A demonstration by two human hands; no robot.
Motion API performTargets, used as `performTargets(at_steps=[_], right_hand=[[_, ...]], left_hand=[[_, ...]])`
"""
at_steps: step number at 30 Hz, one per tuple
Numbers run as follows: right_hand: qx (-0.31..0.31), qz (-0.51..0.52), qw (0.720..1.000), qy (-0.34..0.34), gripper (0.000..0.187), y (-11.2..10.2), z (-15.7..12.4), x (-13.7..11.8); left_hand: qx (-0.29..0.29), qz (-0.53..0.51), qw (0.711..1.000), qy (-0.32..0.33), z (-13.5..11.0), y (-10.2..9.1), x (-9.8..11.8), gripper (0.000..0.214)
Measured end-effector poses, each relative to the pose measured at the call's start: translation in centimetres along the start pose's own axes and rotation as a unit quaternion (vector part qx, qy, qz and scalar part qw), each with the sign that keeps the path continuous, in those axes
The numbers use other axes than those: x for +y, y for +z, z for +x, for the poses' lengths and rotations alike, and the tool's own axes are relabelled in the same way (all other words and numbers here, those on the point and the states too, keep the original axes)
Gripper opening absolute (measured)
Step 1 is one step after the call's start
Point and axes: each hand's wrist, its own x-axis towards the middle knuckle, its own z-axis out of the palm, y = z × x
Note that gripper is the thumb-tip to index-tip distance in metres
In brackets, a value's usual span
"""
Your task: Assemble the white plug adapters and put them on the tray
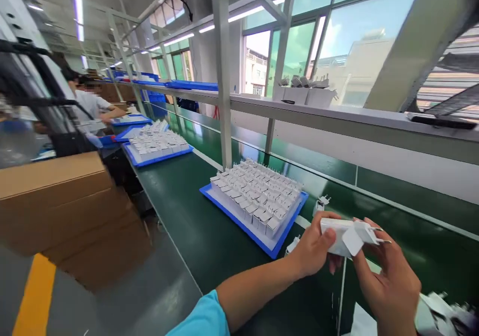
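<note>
A small white paper box [339, 229] is gripped in my left hand [312, 248], thumb across its near side. From the box's right end sticks a white plug charger [367, 232], its two metal pins pointing right. My right hand [391, 276] has its fingers closed around the charger's end, with the box's square flap folded out beside them. How deep the charger sits in the box is hidden. Behind my left hand another boxed charger [321, 204] stands on the green worktop [179, 196]. A further one [292, 246] is partly covered by my left forearm.
A blue tray [275, 250] packed with boxed chargers lies left of my hands, and another loaded blue tray [140, 163] lies farther along. More chargers [445, 313] lie at lower right. A post [223, 76] and shelf [337, 114] rise behind. Cardboard boxes [71, 201] stand left; a person works beyond.
</note>
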Motion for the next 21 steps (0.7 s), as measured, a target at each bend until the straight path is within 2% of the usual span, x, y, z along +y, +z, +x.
performTargets(at_steps=[2, 3, 7, 10, 13, 15, 18, 21], right_hand=[[0.007, -0.072, 0.994, -0.077, 0.048, 0.2, 0.4, -1.5], [0.002, -0.088, 0.992, -0.095, 0.051, 0.1, 0.6, -2.3], [-0.085, -0.062, 0.992, -0.073, 0.067, -0.9, 0.9, -4.6], [-0.135, -0.008, 0.989, -0.053, 0.074, -2.0, 0.5, -5.8], [-0.114, 0.002, 0.992, -0.054, 0.071, -2.3, 0.1, -6.6], [-0.082, -0.010, 0.994, -0.074, 0.070, -2.0, -0.1, -6.8], [-0.053, -0.037, 0.992, -0.109, 0.077, -1.5, -0.2, -6.9], [-0.068, -0.034, 0.991, -0.111, 0.081, -1.2, -0.3, -6.9]], left_hand=[[0.017, 0.004, 1.000, -0.005, -0.4, 0.5, 0.4, 0.087], [0.030, 0.003, 0.999, -0.019, -0.5, 0.7, 0.7, 0.087], [0.079, -0.113, 0.981, -0.134, -0.3, 1.1, 1.8, 0.068], [0.008, -0.223, 0.953, -0.204, -0.4, 1.2, 2.7, 0.055], [-0.090, -0.309, 0.920, -0.224, -1.1, 1.3, 3.5, 0.051], [-0.122, -0.344, 0.903, -0.227, -1.7, 1.6, 3.8, 0.049], [-0.131, -0.370, 0.891, -0.227, -2.5, 2.0, 4.1, 0.042], [-0.106, -0.367, 0.896, -0.225, -3.0, 2.4, 4.6, 0.035]])
